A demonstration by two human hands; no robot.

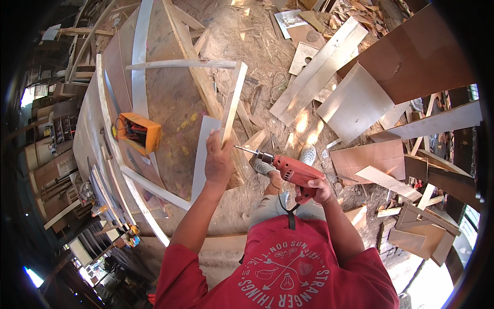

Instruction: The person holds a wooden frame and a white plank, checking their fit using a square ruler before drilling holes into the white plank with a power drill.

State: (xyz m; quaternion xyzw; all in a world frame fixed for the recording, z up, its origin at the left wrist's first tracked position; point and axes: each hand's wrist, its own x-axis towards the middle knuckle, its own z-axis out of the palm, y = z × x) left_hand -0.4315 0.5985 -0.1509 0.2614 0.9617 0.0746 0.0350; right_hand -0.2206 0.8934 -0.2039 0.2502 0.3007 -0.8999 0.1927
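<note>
My right hand (pixel 320 191) is wrapped around the handle of a red power drill (pixel 296 171). Its thin bit points left, with the tip close beside my left hand (pixel 218 162); whether it touches wood cannot be made out. My left hand is closed around the near part of a pale wooden strip (pixel 234 98), one side of a light wooden frame. Another strip (pixel 180 64) meets it at the far corner. Under the frame lies a worn, paint-stained board surface (pixel 172 103). A white flat piece (pixel 203 147) lies just left of my left hand.
An orange box (pixel 153 136) holding tools sits on the board at the left. Planks (pixel 319 72), a pale sheet (pixel 355 103) and a large brown panel (pixel 411 56) lie to the right. Wood scraps litter the ground around my feet. The drill's black cord (pixel 291 219) runs toward me.
</note>
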